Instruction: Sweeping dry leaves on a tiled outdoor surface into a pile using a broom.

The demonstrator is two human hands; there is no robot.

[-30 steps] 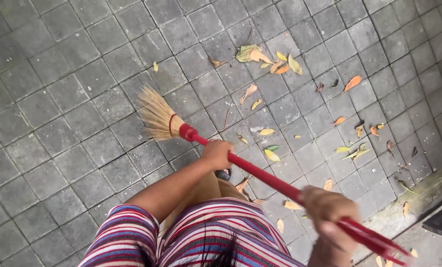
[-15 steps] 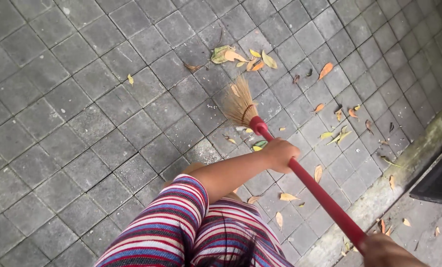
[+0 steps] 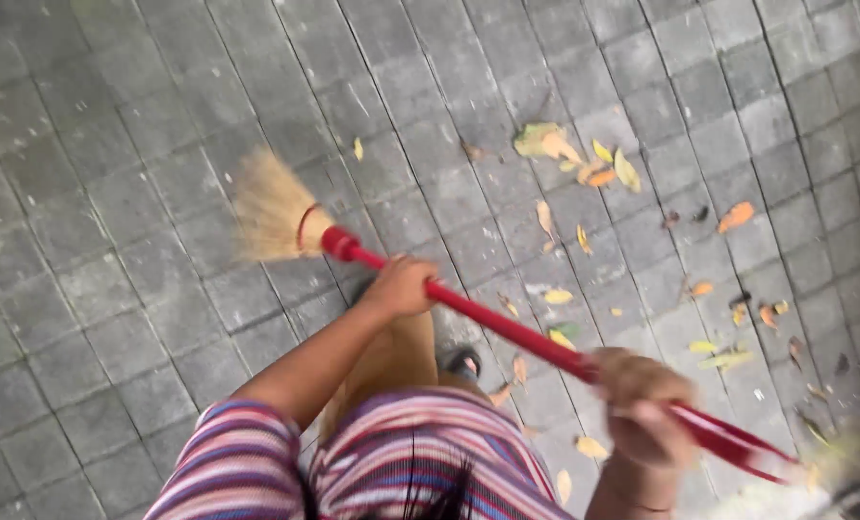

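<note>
Both hands clutch a red broom (image 3: 507, 327): the left hand (image 3: 403, 287) wraps it near the straw head, the right hand (image 3: 641, 409) grips farther up. Leaves (image 3: 584, 164) lie scattered on the pavers (image 3: 112, 193) beyond the right hand.

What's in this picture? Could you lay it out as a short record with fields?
Setting: outdoor ground of grey paving blocks
Tool: broom with red handle and straw head
Left hand: grips the handle near the head
Right hand: grips the handle further back, blurred
Broom head position: over bare blocks, left of the leaves
Litter: yellow and orange fallen leaves scattered to the right
Clothing: striped top
Also seen: a foot in a sandal below the handle
</note>
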